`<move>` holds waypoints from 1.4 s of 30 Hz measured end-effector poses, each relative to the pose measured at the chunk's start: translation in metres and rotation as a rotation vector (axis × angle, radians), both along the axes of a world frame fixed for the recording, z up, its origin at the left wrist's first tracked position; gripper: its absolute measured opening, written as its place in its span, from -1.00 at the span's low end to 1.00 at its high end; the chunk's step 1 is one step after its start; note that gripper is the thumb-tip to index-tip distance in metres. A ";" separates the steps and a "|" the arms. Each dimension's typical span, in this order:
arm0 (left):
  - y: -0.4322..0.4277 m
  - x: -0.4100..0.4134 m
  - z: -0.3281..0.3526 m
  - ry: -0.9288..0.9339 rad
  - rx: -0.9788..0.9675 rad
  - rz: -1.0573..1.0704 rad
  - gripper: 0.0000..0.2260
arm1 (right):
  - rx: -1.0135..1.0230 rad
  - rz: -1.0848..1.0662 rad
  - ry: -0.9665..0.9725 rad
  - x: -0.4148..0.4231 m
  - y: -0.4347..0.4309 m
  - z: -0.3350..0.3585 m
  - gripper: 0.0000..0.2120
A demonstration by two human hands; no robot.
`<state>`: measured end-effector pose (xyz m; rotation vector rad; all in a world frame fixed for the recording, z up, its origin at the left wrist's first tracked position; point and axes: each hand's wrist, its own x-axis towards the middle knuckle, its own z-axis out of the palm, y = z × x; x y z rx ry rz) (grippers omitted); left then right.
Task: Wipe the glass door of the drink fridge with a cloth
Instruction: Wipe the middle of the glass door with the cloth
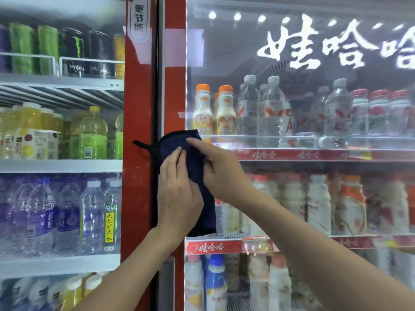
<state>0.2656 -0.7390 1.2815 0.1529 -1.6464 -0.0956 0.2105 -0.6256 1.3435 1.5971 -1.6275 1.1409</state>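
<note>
Left hand [179, 194] and right hand [222, 176] both grip cloth [174, 144], held against door's [226, 52] left edge.

cloth [195, 167] dark navy | door frame [174, 86] red | lettering [336, 43] white

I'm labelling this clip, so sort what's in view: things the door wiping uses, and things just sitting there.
In use: cloth, held by left hand and right hand; glass door.
Just there: green cans, orange-capped bottles, clear water bottles, yellow drinks.
</note>
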 end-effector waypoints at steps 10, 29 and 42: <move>-0.012 -0.030 0.012 -0.036 -0.109 0.447 -0.44 | -0.173 -0.641 0.266 -0.103 0.102 -0.075 -0.39; 0.011 -0.044 0.006 -0.400 -0.650 0.298 -0.59 | -0.115 -0.630 0.344 -0.144 0.147 -0.085 -0.34; 0.058 -0.087 -0.019 -0.364 -0.611 0.413 -0.48 | -0.135 -0.655 0.406 -0.159 0.151 -0.089 -0.36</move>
